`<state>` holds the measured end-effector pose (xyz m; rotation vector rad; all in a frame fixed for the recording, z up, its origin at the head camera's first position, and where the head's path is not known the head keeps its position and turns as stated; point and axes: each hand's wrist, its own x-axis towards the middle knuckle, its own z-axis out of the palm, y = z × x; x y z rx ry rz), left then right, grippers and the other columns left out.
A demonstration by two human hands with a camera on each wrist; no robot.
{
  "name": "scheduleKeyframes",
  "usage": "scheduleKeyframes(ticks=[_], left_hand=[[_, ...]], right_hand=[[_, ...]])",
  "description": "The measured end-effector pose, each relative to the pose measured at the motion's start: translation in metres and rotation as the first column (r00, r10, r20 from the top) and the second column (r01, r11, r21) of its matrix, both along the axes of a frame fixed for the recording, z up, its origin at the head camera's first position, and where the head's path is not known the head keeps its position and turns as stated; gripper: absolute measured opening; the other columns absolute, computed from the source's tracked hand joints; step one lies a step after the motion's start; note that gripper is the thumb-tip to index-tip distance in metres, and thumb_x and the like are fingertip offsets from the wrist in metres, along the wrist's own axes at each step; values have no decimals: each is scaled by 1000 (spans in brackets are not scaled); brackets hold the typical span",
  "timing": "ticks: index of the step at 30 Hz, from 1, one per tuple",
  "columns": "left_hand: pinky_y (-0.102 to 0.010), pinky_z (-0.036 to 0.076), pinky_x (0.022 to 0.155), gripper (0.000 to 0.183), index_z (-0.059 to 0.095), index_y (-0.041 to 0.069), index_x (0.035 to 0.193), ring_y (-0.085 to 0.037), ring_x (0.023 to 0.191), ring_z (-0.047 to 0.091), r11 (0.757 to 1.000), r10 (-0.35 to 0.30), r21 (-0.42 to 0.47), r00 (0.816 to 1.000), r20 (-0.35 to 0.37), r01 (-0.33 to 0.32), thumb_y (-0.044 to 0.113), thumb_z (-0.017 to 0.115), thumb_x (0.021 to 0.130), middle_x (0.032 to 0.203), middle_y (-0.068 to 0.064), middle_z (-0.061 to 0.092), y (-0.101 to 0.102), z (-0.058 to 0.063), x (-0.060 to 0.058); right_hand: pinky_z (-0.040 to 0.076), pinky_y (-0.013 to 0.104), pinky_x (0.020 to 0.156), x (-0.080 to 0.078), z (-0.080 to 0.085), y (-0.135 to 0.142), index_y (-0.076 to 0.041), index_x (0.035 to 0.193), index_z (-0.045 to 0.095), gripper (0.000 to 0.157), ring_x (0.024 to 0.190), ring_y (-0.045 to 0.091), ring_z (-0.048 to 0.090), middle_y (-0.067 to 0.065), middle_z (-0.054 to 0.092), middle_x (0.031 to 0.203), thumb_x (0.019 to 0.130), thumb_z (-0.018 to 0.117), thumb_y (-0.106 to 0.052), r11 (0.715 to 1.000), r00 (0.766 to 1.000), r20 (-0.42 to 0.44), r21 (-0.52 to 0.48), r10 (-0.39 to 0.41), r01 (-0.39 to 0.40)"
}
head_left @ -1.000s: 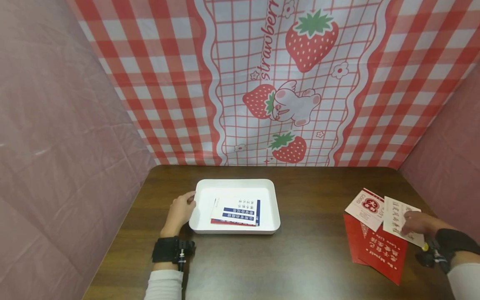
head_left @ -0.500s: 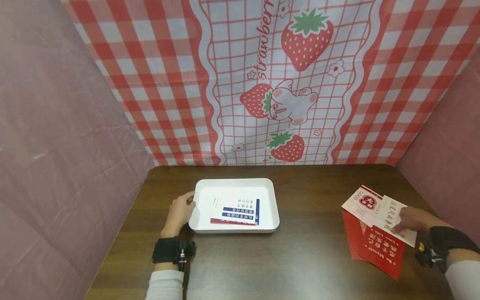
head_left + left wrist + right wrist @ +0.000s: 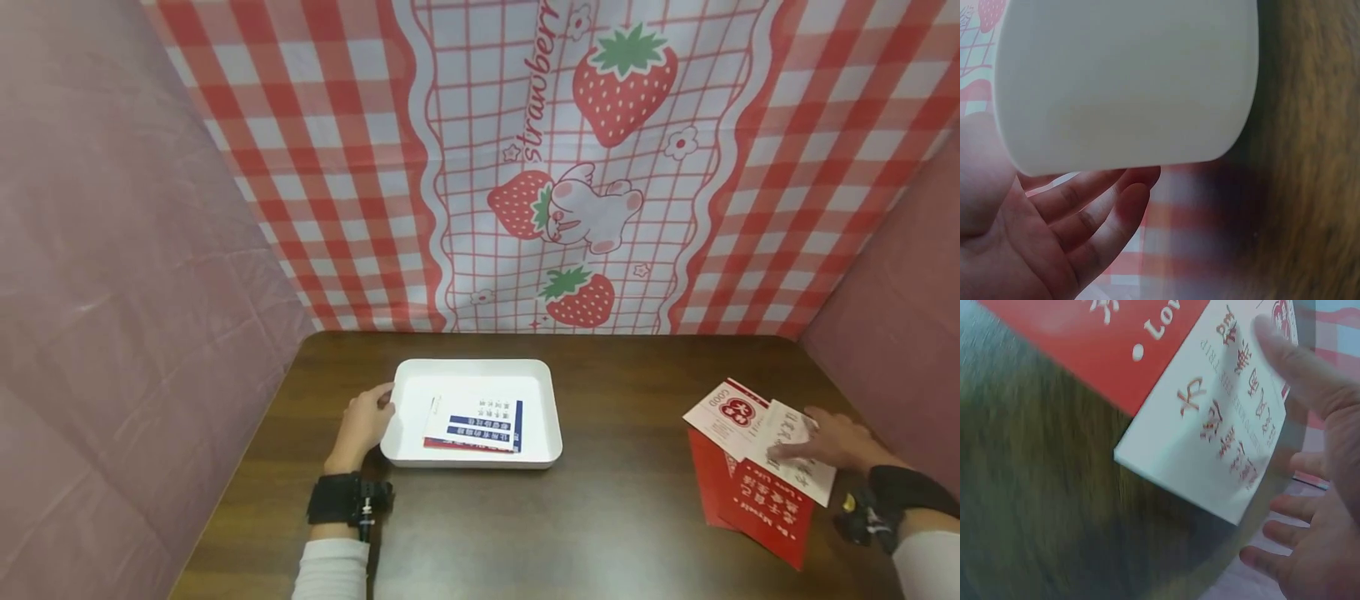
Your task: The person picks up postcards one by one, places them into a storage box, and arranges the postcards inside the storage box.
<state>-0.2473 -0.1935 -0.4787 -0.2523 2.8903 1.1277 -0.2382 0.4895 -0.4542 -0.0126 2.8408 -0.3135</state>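
Note:
My left hand [image 3: 367,425] is at the left end of a shallow white tray [image 3: 536,392], its fingers touching the rim. In the left wrist view, the loosely bent fingers [image 3: 1094,250] lie beside the tray's pale wall [image 3: 1129,94]. A white card with blue bands [image 3: 483,425] lies in the tray over a blue and a red one. My right hand [image 3: 828,442] is over a white card with brush lettering [image 3: 780,423]. In the right wrist view, its thumb extends across this card [image 3: 1197,456]. The other fingers [image 3: 1297,509] spread apart beyond the card's edge.
Beneath the lettered card lie a pink-white "Good Luck" card [image 3: 723,412] and a red "Be Myself" card [image 3: 768,508], overlapping another red one [image 3: 708,483]. The brown table [image 3: 600,517] meets a strawberry-print checked cloth [image 3: 360,208] at the back.
My right hand has shifted, its thumb now reaching left across the lettered card and its fingers spread. That card has slid left and turned slightly. The left hand and tray stay put.

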Motion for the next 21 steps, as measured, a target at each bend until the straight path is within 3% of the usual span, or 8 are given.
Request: scheduleKeyframes(ticks=[4,8,10,15,17,21], left_hand=[[-52,46,100,44,51,6,141,-34,116,59,1000,0,9,1000,2,0,13,52,97,128,-19,63,1,-1,0],[-52,46,100,44,51,6,141,-34,116,59,1000,6,19,1000,1,-6,12,52,97,128,-19,63,2,0,0],[-52,46,100,44,51,6,141,-34,116,59,1000,9,27,1000,4,-9,12,52,97,128,-20,63,2,1,0],[-52,47,100,44,51,6,140,-34,114,59,1000,15,18,1000,-2,-15,13,52,97,127,-20,63,-1,1,0],[-52,47,99,44,52,5,140,-34,113,59,1000,14,14,1000,-4,-14,12,52,97,127,-21,63,-1,1,1],[-52,47,99,44,51,6,141,-34,114,59,999,20,28,1000,10,-20,13,52,97,128,-21,63,-1,-1,3]], right_hand=[[37,63,79,0,-5,2,28,129,26,106,91,52,52,45,49,107,80,69,-56,1000,999,-36,-19,3,-4],[39,45,69,-1,-5,3,25,123,30,100,76,30,56,20,57,84,78,72,-54,1000,1000,-10,-17,26,-26],[37,38,65,-1,-3,3,22,121,33,96,74,25,55,12,57,82,78,72,-55,999,999,8,-4,34,-34],[36,44,68,-4,0,1,21,119,40,93,78,34,52,15,58,84,78,70,-57,998,998,23,36,56,-57],[36,51,71,-5,1,1,23,119,40,95,82,42,51,23,59,90,79,69,-58,996,998,23,58,64,-65],[37,52,71,-5,-1,5,24,118,41,97,84,43,51,25,58,92,78,69,-60,994,998,27,81,64,-66]])
